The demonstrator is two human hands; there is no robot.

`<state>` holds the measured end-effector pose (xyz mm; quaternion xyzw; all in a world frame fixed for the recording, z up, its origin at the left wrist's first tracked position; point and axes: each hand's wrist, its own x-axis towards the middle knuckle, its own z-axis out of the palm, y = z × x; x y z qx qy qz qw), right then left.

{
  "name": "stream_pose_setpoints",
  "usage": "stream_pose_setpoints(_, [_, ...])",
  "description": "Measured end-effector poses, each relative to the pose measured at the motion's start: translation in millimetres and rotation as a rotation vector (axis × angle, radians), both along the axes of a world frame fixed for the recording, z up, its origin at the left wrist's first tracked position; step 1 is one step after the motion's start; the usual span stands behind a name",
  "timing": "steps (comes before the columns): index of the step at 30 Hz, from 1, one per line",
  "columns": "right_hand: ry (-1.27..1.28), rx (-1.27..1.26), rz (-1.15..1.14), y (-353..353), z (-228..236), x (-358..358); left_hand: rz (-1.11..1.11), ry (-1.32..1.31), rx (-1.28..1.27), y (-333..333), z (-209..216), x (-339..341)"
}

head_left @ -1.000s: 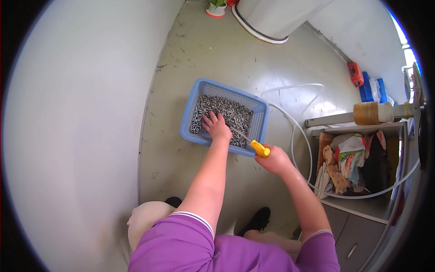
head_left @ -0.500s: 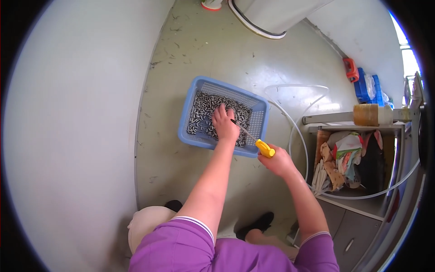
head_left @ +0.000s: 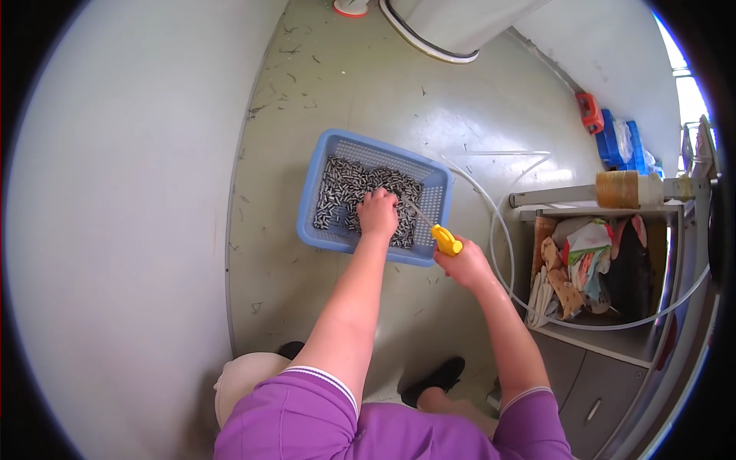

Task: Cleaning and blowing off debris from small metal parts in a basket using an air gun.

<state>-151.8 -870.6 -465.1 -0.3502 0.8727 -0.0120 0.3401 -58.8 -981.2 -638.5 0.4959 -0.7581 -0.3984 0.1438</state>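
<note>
A blue plastic basket (head_left: 307, 201) with perforated sides stands on the floor, holding a spread of many small, shiny metal pins (head_left: 345, 180). Over the middle of them is my left hand (head_left: 378, 213), its fingers curled down into the pile; whatever they grip is hidden. My right hand (head_left: 465, 264), by the basket's near right corner, is closed around a yellow air blow gun (head_left: 445, 240). The gun's long thin metal nozzle slants over the rim, its tip close to my left fingers.
A clear hose (head_left: 491, 195) loops across the floor right of the basket. Beyond it stands a grey cabinet (head_left: 563, 360) with cloths and gloves (head_left: 583, 261) on its open shelf. A wall (head_left: 130, 230) rises at left; a white cylindrical object (head_left: 441, 27) stands at the far side.
My left hand's spread fingers have curled in toward the pins, and the hand has drawn slightly nearer. The blow gun stays in my right hand with its nozzle turned a little more upright.
</note>
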Motion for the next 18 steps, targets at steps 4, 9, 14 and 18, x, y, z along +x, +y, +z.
stream_pose_setpoints(4, [-0.058,0.024,-0.052,-5.2,4.2,8.0,0.059,0.014,-0.158,-0.9,2.3,1.5])
stream_pose_setpoints(9, [-0.048,0.039,-0.11,-11.2,5.1,11.5,0.069,-0.159,-0.139,-5.7,-4.3,6.2])
stream_pose_setpoints(14, [-0.07,0.054,-0.151,-10.6,9.7,12.2,-0.215,-0.023,0.086,-29.2,-1.5,11.3])
stream_pose_setpoints(18, [-0.062,0.045,-0.18,-7.9,1.6,12.3,-0.056,0.02,-0.2,-15.9,-7.1,6.3])
